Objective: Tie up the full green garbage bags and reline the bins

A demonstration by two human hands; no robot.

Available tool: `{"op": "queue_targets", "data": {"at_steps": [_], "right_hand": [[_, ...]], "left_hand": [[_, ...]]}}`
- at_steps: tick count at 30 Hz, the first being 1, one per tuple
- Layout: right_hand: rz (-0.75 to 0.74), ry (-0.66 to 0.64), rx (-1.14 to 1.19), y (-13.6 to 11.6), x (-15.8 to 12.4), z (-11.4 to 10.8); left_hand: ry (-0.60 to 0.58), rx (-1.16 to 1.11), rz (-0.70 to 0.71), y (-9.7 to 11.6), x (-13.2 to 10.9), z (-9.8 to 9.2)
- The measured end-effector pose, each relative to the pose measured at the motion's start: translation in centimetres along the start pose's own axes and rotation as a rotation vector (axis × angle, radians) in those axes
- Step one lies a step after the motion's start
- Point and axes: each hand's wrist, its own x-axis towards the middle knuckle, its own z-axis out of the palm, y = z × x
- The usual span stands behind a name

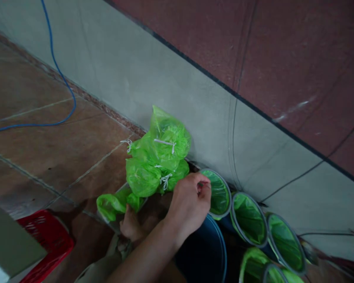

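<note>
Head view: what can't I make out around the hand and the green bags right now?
- Fingertips of the hand: curled at the lined container, so any pinch is hidden; which hand it is cannot be told.
- Tied green bags: film too cloudy to show contents.
- Dark bucket: interior in shadow, partly behind the forearm.
- Lower lined containers: cut by the bottom edge.
- Red basket: partly hidden by a blurred grey object.

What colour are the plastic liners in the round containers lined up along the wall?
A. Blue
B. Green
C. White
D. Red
B: each of the round containers along the wall holds a bright green liner, the same green as the tied bags piled beside them; the hand rests at the rim of the nearest one.
</note>
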Motion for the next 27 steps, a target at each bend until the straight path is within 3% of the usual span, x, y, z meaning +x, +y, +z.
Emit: {"op": "queue_targets", "data": {"at_steps": [5, 8, 11, 14, 16, 18, 20, 23, 27], "right_hand": [[0.055, 0.14, -0.02, -5.4, -0.8, -1.1], [0.096, 0.211, 0.029, -6.0, -1.6, -1.9], [0.059, 0.173, 0.157, -2.5, -3.3, -5.7], [0.065, 0.15, 0.433, 3.0, -6.0, -11.9], [0.118, 0.204, 0.587, 6.3, -7.8, -15.7], [0.173, 0.232, 0.566, 9.0, -9.5, -18.5], [0.196, 0.204, 0.412, 11.0, -11.0, -20.2], [0.19, 0.229, 0.136, 13.4, -13.1, -21.2], [0.263, 0.523, 0.122, 16.0, -14.9, -21.5]], "left_hand": [[-0.102, 0.195, 0.01, -0.5, -0.5, -0.6], [-0.148, 0.298, 0.043, -0.4, -0.7, -1.0], [-0.287, 0.405, 0.141, 0.0, -1.1, -1.0], [-0.528, 0.474, 0.202, -0.2, -1.5, -0.3], [-0.594, 0.537, 0.247, -0.8, -1.6, 0.4], [-0.651, 0.506, 0.256, -1.3, -1.6, 1.1], [-0.67, 0.401, 0.163, -1.4, -1.5, 1.7], [-0.596, 0.232, -0.053, -0.8, -1.9, 2.5], [-0.497, 0.122, -0.181, 0.2, -2.8, 3.7]]}}
